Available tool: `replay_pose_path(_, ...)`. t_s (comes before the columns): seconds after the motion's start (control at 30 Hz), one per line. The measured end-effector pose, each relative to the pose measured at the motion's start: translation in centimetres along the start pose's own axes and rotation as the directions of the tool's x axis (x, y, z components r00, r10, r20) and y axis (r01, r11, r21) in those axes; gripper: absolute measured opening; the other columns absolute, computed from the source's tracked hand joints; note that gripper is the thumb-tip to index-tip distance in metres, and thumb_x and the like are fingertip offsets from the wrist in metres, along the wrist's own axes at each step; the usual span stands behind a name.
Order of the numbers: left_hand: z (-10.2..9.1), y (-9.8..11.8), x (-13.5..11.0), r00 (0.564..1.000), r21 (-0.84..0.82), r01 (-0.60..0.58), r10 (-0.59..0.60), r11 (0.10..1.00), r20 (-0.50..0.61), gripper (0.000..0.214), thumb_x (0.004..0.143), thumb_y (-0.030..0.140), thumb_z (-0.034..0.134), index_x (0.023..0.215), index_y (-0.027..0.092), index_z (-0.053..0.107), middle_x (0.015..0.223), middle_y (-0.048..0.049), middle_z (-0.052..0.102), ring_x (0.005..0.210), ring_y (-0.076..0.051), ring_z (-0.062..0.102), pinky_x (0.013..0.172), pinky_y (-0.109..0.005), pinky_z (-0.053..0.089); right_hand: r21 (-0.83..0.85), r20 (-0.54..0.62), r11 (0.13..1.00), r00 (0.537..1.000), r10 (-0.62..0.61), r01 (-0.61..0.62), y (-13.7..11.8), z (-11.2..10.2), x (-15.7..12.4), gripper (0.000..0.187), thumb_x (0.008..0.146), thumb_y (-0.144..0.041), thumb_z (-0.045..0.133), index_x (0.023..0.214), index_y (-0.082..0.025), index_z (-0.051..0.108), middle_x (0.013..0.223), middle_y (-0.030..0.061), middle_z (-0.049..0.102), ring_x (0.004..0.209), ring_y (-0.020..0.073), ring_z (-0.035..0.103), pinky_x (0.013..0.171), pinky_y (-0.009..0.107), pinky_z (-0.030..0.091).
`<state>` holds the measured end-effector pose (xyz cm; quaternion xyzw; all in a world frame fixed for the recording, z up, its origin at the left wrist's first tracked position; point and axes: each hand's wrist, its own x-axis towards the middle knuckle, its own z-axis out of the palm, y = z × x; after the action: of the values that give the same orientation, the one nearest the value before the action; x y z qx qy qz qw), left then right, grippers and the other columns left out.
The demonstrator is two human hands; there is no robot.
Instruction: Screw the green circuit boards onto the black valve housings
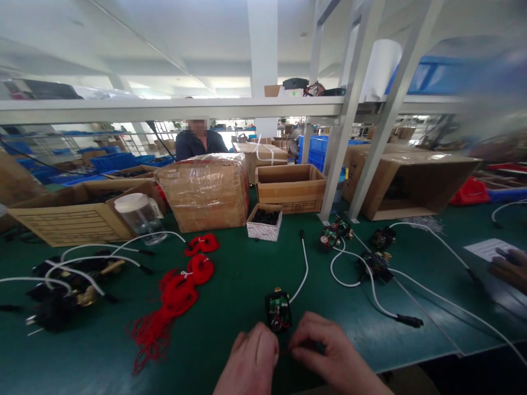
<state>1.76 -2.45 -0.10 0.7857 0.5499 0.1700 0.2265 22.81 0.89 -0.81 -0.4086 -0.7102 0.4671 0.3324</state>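
Note:
Close in front of me on the green table lies a small black housing with a green circuit board inside and a white cable running up from it. My left hand is closed at its lower left edge. My right hand pinches at its lower right. A thin red wire stretches between the fingertips of both hands. Bundles of red wire lie to the left, some tied in loops.
More housings with white cables lie at right and left. Behind stand a small box of black parts, cardboard boxes, a clear jar and metal shelf posts. Another person's hand rests at far right; a person is opposite.

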Motion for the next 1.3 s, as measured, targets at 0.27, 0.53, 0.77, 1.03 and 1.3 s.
replay_pose_path(0.27, -2.3, 0.5, 3.6, 0.998, 0.126, 0.041, -0.035, 0.991, -0.056, 0.031, 0.093, 0.002, 0.032, 0.09, 0.02, 0.057, 0.094, -0.0071, 0.063, 0.085, -0.023, 0.058, 0.077, -0.036, 0.04, -0.037, -0.097, 0.998, 0.994, -0.059, 0.056, -0.5, -0.6, 3.1, 0.013, 0.089, -0.018, 0.066, 0.087, -0.024, 0.076, 0.091, 0.0015, 0.067, 0.087, 0.0178, 0.063, 0.079, 0.027, 0.048)
replay_pose_path(0.53, -2.9, 0.3, 4.9, 0.997, 0.137, 0.048, -0.039, 0.989, -0.063, 0.03, 0.098, 0.007, 0.03, 0.093, 0.02, 0.057, 0.095, -0.0068, 0.061, 0.083, -0.023, 0.056, 0.075, -0.036, 0.04, -0.149, -0.123, 0.987, 0.989, -0.083, 0.064, -0.3, -0.6, 4.3, 0.014, 0.088, -0.012, 0.065, 0.084, -0.023, 0.074, 0.083, -0.0004, 0.062, 0.078, 0.0154, 0.06, 0.068, 0.024, 0.045)
replay_pose_path(0.77, -3.0, -0.1, 5.4, 0.999, 0.26, -0.016, 0.026, 0.966, -0.036, 0.031, 0.097, 0.001, 0.031, 0.095, 0.017, 0.058, 0.095, -0.0075, 0.06, 0.086, -0.024, 0.056, 0.077, -0.038, 0.039, -0.213, -0.163, 0.975, 0.982, -0.094, 0.057, -0.7, -0.2, 4.9, 0.02, 0.084, -0.002, 0.068, 0.09, -0.022, 0.068, 0.083, -0.0025, 0.059, 0.074, 0.0135, 0.058, 0.066, 0.023, 0.044)
replay_pose_path(1.03, -2.9, -0.3, 5.8, 0.998, 0.311, -0.054, 0.061, 0.949, -0.014, 0.028, 0.097, 0.003, 0.034, 0.096, 0.015, 0.059, 0.095, -0.0087, 0.061, 0.085, -0.025, 0.056, 0.076, -0.04, 0.04, -0.325, -0.196, 0.939, 0.964, -0.182, 0.111, -0.5, 0.4, 4.9, 0.023, 0.086, 0.002, 0.064, 0.083, -0.02, 0.063, 0.086, -0.0012, 0.056, 0.078, 0.0141, 0.056, 0.068, 0.024, 0.042)
replay_pose_path(1.3, -3.0, 0.0, 6.1, 0.998, 0.288, -0.044, 0.054, 0.957, -0.027, 0.027, 0.099, 0.007, 0.034, 0.094, 0.016, 0.059, 0.094, -0.0081, 0.061, 0.084, -0.024, 0.057, 0.077, -0.041, 0.041, -0.352, -0.29, 0.933, 0.939, -0.184, 0.074, 0.1, 1.2, 4.8, 0.02, 0.089, -0.002, 0.06, 0.083, -0.021, 0.061, 0.088, -0.0002, 0.055, 0.077, 0.0152, 0.055, 0.068, 0.026, 0.041)
